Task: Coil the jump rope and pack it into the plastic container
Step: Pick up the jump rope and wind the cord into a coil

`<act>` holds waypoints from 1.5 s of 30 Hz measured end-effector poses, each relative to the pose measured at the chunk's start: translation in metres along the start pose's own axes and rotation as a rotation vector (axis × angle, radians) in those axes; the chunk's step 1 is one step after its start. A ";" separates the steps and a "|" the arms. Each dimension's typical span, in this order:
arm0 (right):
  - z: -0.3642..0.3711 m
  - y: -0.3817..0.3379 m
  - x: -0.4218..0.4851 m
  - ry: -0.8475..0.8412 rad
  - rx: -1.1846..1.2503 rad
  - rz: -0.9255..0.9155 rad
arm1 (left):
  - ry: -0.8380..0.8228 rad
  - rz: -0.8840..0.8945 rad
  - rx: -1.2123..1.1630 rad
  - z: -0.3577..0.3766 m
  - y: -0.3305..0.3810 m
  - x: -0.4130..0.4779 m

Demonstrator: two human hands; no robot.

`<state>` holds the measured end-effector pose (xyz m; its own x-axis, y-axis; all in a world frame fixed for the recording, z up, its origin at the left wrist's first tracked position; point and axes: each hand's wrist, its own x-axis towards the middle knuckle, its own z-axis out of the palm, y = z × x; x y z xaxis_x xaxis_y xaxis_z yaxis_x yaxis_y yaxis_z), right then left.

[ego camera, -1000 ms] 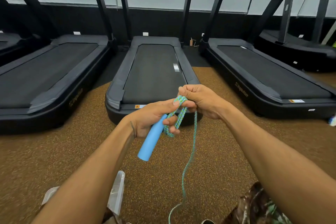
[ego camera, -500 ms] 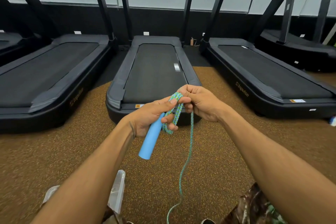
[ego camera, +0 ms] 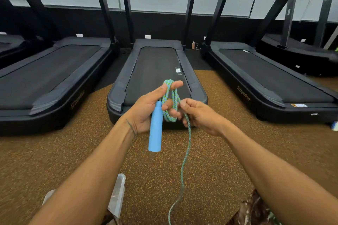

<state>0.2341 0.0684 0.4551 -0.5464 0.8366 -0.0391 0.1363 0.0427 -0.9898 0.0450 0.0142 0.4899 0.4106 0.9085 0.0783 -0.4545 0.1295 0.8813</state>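
Observation:
My left hand (ego camera: 146, 109) holds the jump rope's light blue handle (ego camera: 155, 126), which hangs downward, with loops of the green-and-blue rope (ego camera: 171, 100) wound over its fingers. Just right of the loops, my right hand (ego camera: 199, 115) pinches the rope. From there the free length of rope (ego camera: 184, 162) drops to the bottom edge of the view. The clear plastic container (ego camera: 117, 195) lies on the floor below my left forearm, which hides much of it.
Three black treadmills stand in a row ahead; the middle treadmill (ego camera: 157, 67) is directly behind my hands. Brown speckled floor (ego camera: 215, 151) spreads underneath. Camouflage-patterned fabric (ego camera: 254, 208) shows at the bottom right.
My right hand has dropped from the top of the loops to lower right, sliding along the rope. My left hand has opened out, and the handle now hangs more upright.

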 end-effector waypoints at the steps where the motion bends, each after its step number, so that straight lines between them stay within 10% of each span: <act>1: 0.003 0.006 -0.003 -0.019 -0.005 0.019 | 0.028 0.034 -0.015 0.000 0.001 0.001; 19: 0.028 -0.014 -0.018 -0.059 -0.606 -0.213 | 0.302 0.110 0.105 -0.010 0.012 0.009; 45: 0.005 -0.074 -0.014 0.003 -0.313 -0.382 | 0.149 -0.113 0.359 -0.011 0.006 0.007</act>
<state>0.2280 0.0506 0.5283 -0.6033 0.7309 0.3190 0.1688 0.5080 -0.8447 0.0359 0.0260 0.4908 0.3110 0.9475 -0.0739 -0.0968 0.1090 0.9893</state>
